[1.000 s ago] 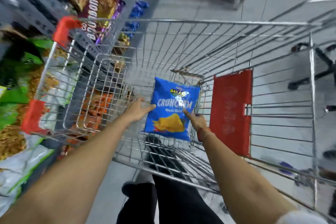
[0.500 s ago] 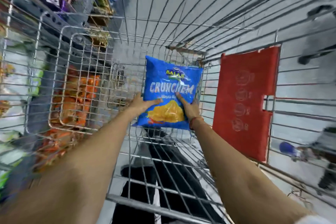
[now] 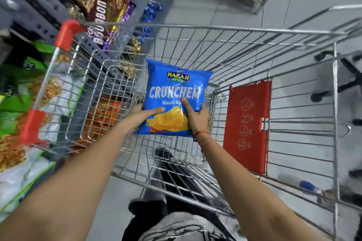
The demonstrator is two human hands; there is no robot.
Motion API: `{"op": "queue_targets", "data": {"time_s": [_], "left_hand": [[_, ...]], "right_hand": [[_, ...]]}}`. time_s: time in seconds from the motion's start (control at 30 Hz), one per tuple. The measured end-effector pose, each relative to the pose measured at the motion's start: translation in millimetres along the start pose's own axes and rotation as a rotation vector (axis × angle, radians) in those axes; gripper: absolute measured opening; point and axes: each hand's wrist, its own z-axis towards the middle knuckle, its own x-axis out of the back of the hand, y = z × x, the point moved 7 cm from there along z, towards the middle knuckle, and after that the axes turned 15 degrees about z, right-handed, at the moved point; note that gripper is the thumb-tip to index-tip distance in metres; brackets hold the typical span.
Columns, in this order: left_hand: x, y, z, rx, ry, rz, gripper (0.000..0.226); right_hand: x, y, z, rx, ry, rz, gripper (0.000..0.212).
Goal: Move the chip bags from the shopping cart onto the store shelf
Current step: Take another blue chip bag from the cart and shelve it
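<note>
Both hands, the left hand and the right hand, hold the blue chip bag with fingers closed on its lower part, inside the shopping cart, and the slippery bag may catch on the wire rim when lifted toward the store shelf.

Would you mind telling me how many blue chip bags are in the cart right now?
1. The blue bag is held upright inside the cart between the left hand and right hand. No other bag shows through the wire floor.
</note>
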Motion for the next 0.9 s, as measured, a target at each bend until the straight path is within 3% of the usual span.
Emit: {"op": "queue_targets", "data": {"time_s": [0.33, 0.63, 0.9], "left_hand": [[112, 86, -140, -0.373, 0.318, -0.046, 0.018], [231, 176, -333, -0.715, 0.619, -0.056, 0.055], [305, 181, -539, -0.972, 1.035, -0.046, 0.059]], "right_hand": [[-109, -151, -89, 0.311, -0.231, 0.06, 0.034], [-218, -323, -217, 0.708, -0.453, 0.232, 0.015], [-306, -424, -372, 0.887, -0.758, 0.42, 0.011]]}}
